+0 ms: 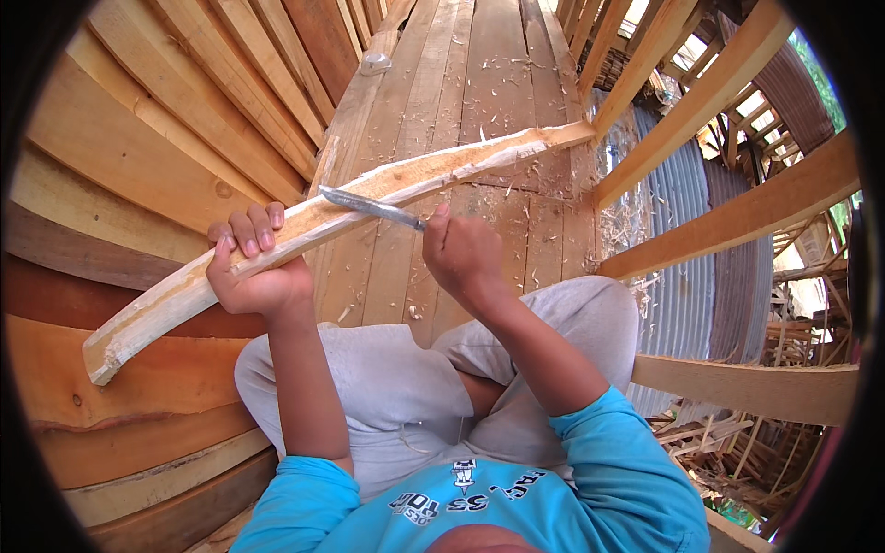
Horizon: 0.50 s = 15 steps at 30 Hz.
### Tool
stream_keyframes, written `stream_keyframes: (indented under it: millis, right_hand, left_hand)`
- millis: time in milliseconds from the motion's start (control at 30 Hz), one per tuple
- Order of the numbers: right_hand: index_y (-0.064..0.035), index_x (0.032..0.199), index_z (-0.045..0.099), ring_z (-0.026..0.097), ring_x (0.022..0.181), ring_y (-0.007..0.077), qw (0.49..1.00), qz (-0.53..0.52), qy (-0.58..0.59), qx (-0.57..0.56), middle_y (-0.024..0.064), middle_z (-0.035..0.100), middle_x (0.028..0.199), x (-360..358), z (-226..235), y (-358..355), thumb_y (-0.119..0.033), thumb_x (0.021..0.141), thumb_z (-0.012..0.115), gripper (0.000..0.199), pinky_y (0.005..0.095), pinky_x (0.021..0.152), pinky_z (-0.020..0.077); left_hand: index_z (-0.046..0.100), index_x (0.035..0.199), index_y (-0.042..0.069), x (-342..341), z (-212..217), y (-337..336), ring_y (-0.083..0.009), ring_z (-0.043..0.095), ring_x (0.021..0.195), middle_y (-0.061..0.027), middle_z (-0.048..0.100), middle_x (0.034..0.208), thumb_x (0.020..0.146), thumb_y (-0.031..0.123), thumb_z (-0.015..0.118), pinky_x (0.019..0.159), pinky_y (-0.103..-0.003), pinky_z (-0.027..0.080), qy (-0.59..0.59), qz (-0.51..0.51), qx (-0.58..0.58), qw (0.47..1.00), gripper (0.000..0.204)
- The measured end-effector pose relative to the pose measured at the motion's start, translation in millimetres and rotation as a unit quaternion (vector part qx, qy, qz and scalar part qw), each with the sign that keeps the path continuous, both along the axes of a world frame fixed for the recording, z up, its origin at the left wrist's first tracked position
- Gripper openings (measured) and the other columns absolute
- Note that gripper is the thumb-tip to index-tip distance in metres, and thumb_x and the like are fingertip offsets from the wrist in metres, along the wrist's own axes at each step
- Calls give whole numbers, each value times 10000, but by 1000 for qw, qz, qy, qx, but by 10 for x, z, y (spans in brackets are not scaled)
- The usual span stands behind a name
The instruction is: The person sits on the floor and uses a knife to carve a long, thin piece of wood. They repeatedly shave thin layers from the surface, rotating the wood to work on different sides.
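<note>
A long, slightly curved piece of pale wood point(433, 175) slants across in front of me, its near end low at the left and its far end by the slatted railing. My left hand point(261, 263) is wrapped round it left of the middle, fingers over the top edge. In my closed right hand point(461, 253) is a knife point(373, 206); the fist hides its handle. The grey blade lies across the wood's face, pointing left toward my left hand. Rough, pale cut marks run along the wood's edges.
Wood shavings point(498, 120) litter the plank floor point(392, 120). Stacked boards point(138, 147) form a wall on the left. On the right, a slatted railing point(701, 101) stands before corrugated metal sheets point(682, 221). A small clear object point(375, 64) rests on the floor farther off. My bent legs point(387, 369) are close below.
</note>
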State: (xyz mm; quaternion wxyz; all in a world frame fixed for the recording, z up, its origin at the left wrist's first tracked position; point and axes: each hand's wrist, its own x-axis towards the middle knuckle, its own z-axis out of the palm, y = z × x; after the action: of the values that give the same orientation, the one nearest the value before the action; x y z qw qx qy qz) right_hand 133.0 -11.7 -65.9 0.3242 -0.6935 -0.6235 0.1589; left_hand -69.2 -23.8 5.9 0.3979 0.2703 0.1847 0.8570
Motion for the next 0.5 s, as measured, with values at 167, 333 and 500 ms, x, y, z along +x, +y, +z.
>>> stream_keyframes:
  millis: [167, 333, 500]
  right_hand:
    - [32, 568, 609, 602, 572, 472, 995, -61, 71, 37, 285, 566, 567, 186, -236, 226, -279, 966, 343, 571, 557, 601, 492]
    - [44, 586, 607, 605, 580, 461, 999, -5, 30, 17, 300, 578, 605, 34, -12, 99, -248, 969, 344, 549, 561, 595, 484]
    - [46, 586, 610, 595, 555, 474, 995, -65, 77, 7, 281, 573, 576, 23, -106, 133, -263, 970, 344, 560, 562, 603, 490]
  left_hand:
    - [401, 728, 188, 47, 10, 34, -100, 360, 566, 48, 338, 573, 773, 218, 506, 687, -318, 372, 4, -16, 6, 1000, 119]
    - [393, 730, 179, 29, 24, -4, -102, 351, 564, 44, 333, 574, 767, 211, 497, 685, -319, 371, -1, -4, 0, 1000, 116]
    - [382, 732, 177, 25, 14, 18, -104, 348, 565, 41, 325, 573, 763, 202, 488, 688, -320, 371, 0, -15, 11, 1000, 113]
